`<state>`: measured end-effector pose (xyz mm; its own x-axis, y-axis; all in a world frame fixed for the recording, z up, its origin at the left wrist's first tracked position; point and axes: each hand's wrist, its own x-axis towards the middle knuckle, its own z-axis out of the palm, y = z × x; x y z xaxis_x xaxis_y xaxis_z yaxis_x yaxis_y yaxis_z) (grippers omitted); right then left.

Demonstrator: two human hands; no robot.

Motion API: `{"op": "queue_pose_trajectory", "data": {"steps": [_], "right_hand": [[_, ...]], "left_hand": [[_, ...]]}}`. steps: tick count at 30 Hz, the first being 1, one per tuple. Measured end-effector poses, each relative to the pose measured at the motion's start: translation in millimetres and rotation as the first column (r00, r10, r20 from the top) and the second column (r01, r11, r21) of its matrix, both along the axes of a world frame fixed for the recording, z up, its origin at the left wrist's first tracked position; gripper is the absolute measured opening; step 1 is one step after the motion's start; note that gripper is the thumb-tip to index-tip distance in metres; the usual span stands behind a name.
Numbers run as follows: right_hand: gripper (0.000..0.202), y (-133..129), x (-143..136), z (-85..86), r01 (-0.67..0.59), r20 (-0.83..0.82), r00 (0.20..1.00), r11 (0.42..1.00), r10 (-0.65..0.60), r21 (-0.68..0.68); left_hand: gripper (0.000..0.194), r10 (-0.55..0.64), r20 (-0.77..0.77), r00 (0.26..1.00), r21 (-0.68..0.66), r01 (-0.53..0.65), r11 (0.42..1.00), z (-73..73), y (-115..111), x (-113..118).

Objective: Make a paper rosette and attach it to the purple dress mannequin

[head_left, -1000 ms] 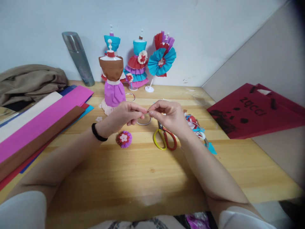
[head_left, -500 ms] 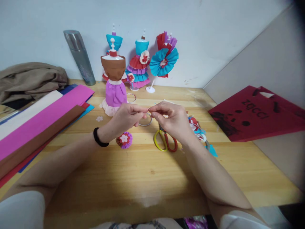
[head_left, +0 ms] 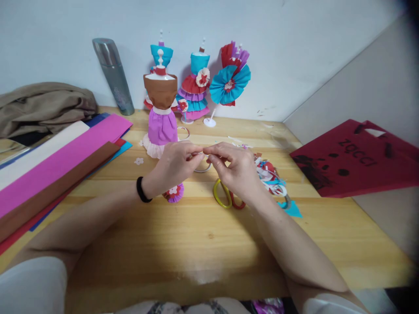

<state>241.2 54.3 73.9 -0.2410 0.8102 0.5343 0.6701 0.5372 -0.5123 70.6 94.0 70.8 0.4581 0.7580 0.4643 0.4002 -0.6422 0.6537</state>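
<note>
My left hand [head_left: 178, 163] and my right hand [head_left: 233, 163] meet fingertip to fingertip above the table, both closed in a pinch. Whatever lies between the fingers is too small to make out. Behind them, partly covered, a white ring [head_left: 203, 169] rests on the wood. Below my right hand are scissors [head_left: 222, 195] with yellow and red handles. A purple and red paper rosette [head_left: 174, 192] with a pale flower lies under my left wrist, partly hidden. Just beyond my left hand stands a dress form [head_left: 160, 109] in a brown top and purple skirt.
More dressed forms [head_left: 199, 85] stand by the wall, one with a large blue rosette [head_left: 230, 85]. Folded coloured paper [head_left: 62, 163], a brown cloth [head_left: 49, 104] and a bottle [head_left: 114, 78] are at left. Paper scraps [head_left: 271, 179] and a red bag [head_left: 353, 159] are at right.
The view has shifted slightly, so the things on the table appear a little further right. My left hand's fingers have bent in more; both hands still touch at the fingertips.
</note>
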Motion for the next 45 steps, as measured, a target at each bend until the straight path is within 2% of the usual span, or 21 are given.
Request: {"op": "queue_pose_trajectory", "data": {"steps": [5,10,14,20,26,29,31,34,36,38,40,42,45], "right_hand": [[0.028,-2.1,-3.1,1.1,-0.009,-0.009,1.000,0.997,0.008,-0.070],[0.029,-3.4,-8.7,-2.2,-0.032,-0.053,0.998,0.994,0.027,-0.102],[0.031,-5.2,-13.6,-5.4,-0.073,-0.093,0.994,0.988,0.060,-0.139],[0.029,-6.6,-13.5,-5.0,-0.048,-0.018,0.999,0.988,0.045,-0.145],[0.026,-5.9,-9.5,-1.3,0.025,0.058,0.998,0.999,-0.023,-0.036],[0.024,-3.7,-5.8,-1.5,0.058,0.015,0.998,0.998,-0.059,0.017],[0.022,-1.7,-1.7,-1.6,0.124,-0.052,0.991,0.991,-0.121,0.052],[0.019,0.0,4.4,-0.1,0.170,-0.156,0.974,0.985,-0.163,0.037],[0.016,-0.4,6.1,1.7,0.124,-0.201,0.972,0.992,-0.124,-0.013],[0.014,-1.4,5.4,3.6,0.064,-0.218,0.974,0.997,-0.069,-0.031],[0.012,-2.4,3.3,5.1,0.022,-0.200,0.979,1.000,-0.025,-0.020],[0.009,-3.0,1.4,6.0,0.002,-0.168,0.986,1.000,-0.001,0.003],[0.008,-2.8,0.9,5.9,-0.005,-0.107,0.994,0.998,0.011,0.061]], "left_hand": [[0.020,0.074,-0.105,0.992,0.007,-0.074,0.997,2.1,-1.6,0.7],[0.021,0.121,-0.217,0.969,0.101,-0.101,0.990,-2.2,-2.1,-0.2],[0.019,0.129,-0.336,0.933,0.175,-0.073,0.982,-4.3,-3.8,-1.9],[0.020,0.087,-0.442,0.893,0.130,-0.032,0.991,5.5,-2.8,-4.7],[0.032,0.065,-0.331,0.941,0.184,-0.004,0.983,7.4,3.0,-6.3],[0.034,0.060,-0.200,0.978,0.222,-0.015,0.975,1.8,5.6,-5.2],[0.033,0.033,-0.074,0.997,0.234,-0.015,0.972,-1.4,6.8,-4.3],[0.025,-0.022,0.094,0.995,0.137,0.009,0.990,-1.8,7.3,-3.6],[0.019,-0.048,0.160,0.986,-0.042,0.056,0.998,1.3,6.4,-3.8],[0.017,-0.062,0.208,0.976,-0.243,0.113,0.963,5.7,4.7,-4.1],[0.017,-0.078,0.241,0.967,-0.378,0.168,0.910,9.8,2.8,-4.3],[0.017,-0.098,0.256,0.962,-0.425,0.203,0.882,12.3,1.5,-4.3],[0.018,-0.119,0.235,0.965,-0.412,0.209,0.887,13.3,1.5,-4.0]]}}
